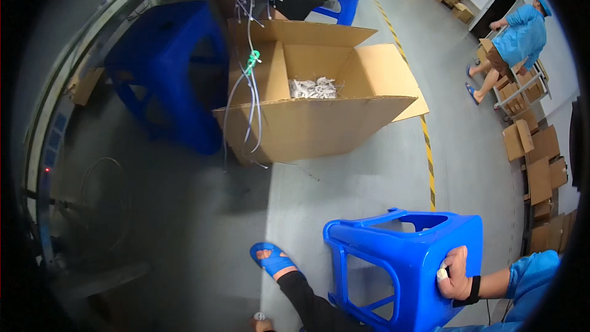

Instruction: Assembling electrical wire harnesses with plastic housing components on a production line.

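My right hand [456,273], with white coverings on some fingertips and a black band at the wrist, grips the seat of a blue plastic stool [430,264]. Its fingers curl at the seat, partly hidden. The stool lies tipped, its legs pointing left. At the lower edge, only a small part of my left hand [264,326] shows, with something white at a fingertip; the rest is cut off. Close by is my foot in a blue sandal [273,259].
An open cardboard box [319,126] holds white bundled pieces [313,88]. Pale cables with a green tie [252,59] hang before it. Another blue stool [166,61] stands left. A person sits behind the box; another [519,34] stands by a cart. Cartons [541,166] line the right wall.
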{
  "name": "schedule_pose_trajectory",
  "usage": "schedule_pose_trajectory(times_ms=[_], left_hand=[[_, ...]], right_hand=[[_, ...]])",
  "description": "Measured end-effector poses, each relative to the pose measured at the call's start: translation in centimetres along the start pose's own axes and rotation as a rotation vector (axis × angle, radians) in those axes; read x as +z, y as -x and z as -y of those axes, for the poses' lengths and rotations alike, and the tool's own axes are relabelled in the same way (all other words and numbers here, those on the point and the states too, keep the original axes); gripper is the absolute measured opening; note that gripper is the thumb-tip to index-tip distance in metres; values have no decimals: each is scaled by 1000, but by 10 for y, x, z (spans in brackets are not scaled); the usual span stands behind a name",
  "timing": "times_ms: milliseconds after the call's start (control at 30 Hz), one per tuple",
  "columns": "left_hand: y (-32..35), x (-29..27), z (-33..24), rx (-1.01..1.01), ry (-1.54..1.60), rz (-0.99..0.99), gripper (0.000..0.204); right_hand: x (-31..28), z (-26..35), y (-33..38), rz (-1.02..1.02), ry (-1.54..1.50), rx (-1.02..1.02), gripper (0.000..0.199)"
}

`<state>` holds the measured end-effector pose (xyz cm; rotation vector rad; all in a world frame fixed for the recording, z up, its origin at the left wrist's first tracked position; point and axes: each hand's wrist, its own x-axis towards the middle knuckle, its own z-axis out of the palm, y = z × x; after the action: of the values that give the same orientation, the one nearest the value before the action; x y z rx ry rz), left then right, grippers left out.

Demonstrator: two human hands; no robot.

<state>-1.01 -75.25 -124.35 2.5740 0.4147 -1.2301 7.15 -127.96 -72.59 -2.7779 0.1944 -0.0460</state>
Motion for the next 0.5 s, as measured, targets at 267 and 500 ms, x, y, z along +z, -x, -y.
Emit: schedule_pose_trajectory(times_ms=[267, 500], left_hand=[[61, -69, -91, -114, 439, -641, 7], [149, -271, -200, -206, 1139, -89, 25]], right_hand=[[-1, 2, 9, -10, 23, 24, 23], [0, -5, 10, 29, 115, 56, 31]])
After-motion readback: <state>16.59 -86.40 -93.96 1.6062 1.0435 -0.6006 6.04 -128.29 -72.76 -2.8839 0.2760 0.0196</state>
